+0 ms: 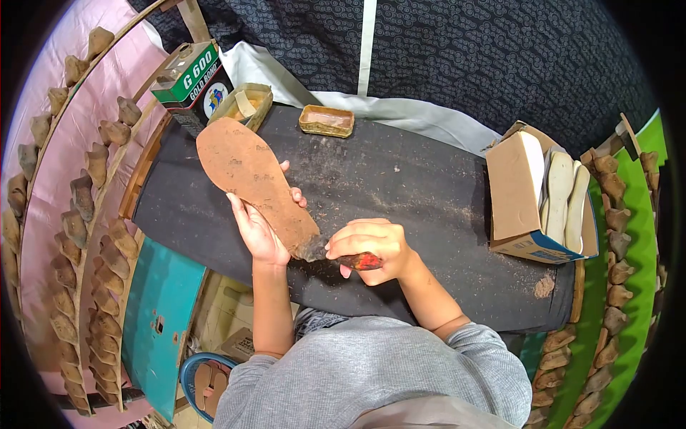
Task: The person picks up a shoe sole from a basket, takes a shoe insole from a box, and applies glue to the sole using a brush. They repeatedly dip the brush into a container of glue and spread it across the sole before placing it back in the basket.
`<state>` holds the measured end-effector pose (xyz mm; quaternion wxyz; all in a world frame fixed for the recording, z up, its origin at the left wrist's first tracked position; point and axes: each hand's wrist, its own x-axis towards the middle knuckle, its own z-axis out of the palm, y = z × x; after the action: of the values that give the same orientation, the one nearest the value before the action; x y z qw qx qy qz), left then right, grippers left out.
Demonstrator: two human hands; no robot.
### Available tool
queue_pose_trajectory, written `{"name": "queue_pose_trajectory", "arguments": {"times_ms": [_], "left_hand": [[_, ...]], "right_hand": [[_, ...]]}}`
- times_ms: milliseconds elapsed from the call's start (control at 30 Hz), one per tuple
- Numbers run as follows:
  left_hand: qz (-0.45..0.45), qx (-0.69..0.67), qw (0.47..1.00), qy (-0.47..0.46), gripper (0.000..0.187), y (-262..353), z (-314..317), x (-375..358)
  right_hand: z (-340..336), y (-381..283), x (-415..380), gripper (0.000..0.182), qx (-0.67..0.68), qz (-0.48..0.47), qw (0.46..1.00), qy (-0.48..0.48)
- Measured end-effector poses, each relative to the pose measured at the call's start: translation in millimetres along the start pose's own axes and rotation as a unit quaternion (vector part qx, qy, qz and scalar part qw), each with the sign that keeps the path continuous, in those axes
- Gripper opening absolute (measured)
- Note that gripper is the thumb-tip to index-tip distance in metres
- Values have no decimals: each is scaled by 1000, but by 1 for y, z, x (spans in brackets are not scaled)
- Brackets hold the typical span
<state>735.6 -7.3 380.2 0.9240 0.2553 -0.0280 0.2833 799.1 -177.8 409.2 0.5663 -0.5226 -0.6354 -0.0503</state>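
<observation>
My left hand (261,232) grips a large brown insole (246,164) by its edges, thumb on one side and fingertips showing on the other. The insole is tilted up over the table, its broad end away from me and its narrow end toward my right hand. My right hand (371,247) is closed around a brush (366,262) with a red and dark, stained handle. The brush's dark tip (312,249) meets the narrow end of the insole. Faint printed marks show on the insole's face.
A black-covered table (421,186) carries scattered dust. At its back stand a Gold Bond can (193,86), a yellowish container (261,104) and a small tray (326,120). A cardboard box (511,193) of pale soles is at right. Racks of shoe lasts (107,279) flank both sides.
</observation>
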Motion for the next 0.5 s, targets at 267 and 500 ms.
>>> {"name": "queue_pose_trajectory", "arguments": {"times_ms": [267, 500], "left_hand": [[-26, -3, 1000, -12, 66, 2, -1, -2], [-83, 12, 994, -72, 67, -1, -2, -8]], "right_hand": [[-6, 2, -4, 24, 33, 24, 999, -35], [-9, -5, 0, 26, -46, 5, 999, 20]]}}
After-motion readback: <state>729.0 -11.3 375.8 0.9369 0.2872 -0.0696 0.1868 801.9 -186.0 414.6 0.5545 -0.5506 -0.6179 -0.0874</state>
